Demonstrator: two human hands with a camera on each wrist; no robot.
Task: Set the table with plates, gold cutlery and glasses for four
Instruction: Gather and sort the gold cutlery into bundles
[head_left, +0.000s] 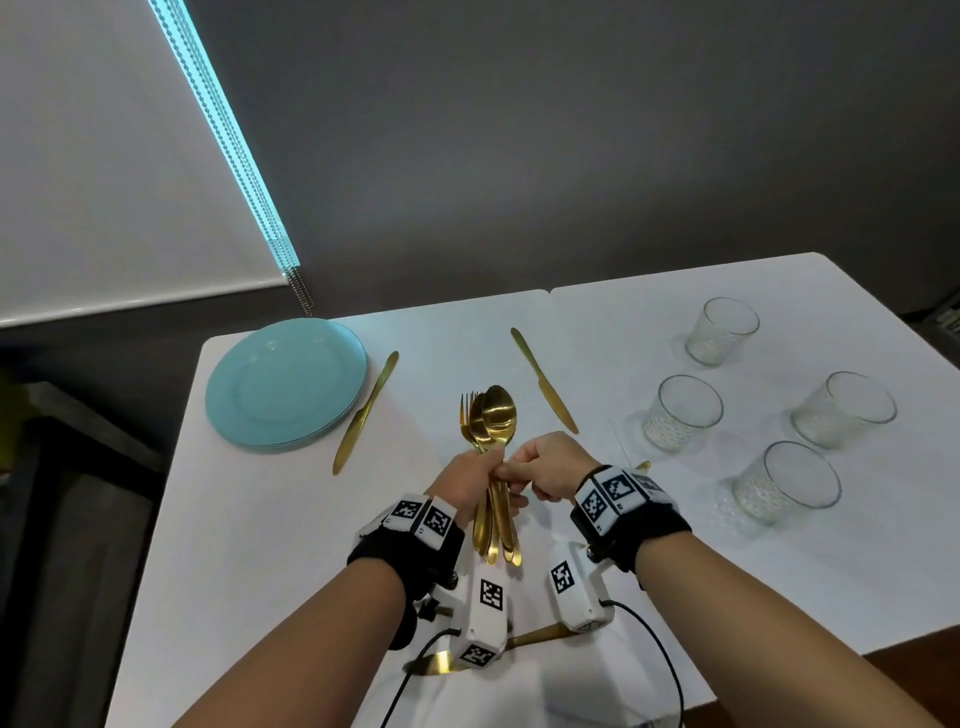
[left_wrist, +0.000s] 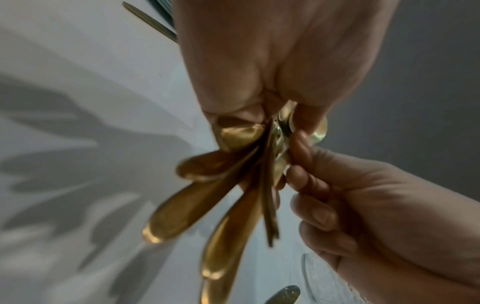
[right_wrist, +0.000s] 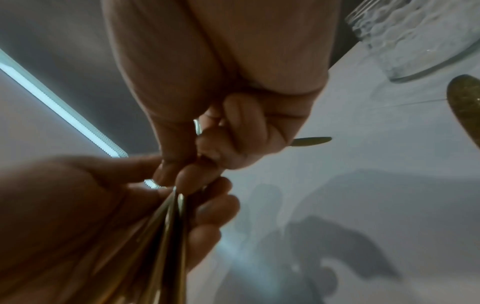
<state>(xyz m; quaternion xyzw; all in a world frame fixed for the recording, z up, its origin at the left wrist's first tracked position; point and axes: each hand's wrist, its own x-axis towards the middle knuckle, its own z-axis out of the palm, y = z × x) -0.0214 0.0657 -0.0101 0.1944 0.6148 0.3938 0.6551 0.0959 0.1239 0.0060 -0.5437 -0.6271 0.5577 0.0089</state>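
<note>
My left hand (head_left: 475, 475) grips a bundle of gold spoons and forks (head_left: 496, 415) upright above the middle of the white table (head_left: 270, 545), bowls and tines up. My right hand (head_left: 524, 467) meets it from the right and pinches the stems with thumb and fingertips. The left wrist view shows the handles (left_wrist: 207, 195) fanning out below my left hand (left_wrist: 272, 61), with my right hand's fingers (left_wrist: 309, 181) curled against them. In the right wrist view my right hand (right_wrist: 221, 92) closes on the top of the stems (right_wrist: 168, 226).
A stack of teal plates (head_left: 285, 384) sits far left with a gold knife (head_left: 366, 413) beside it. A second knife (head_left: 543, 379) lies centre back, a third (head_left: 436, 662) near the front edge under my wrists. Several glasses (head_left: 680, 413) stand at the right.
</note>
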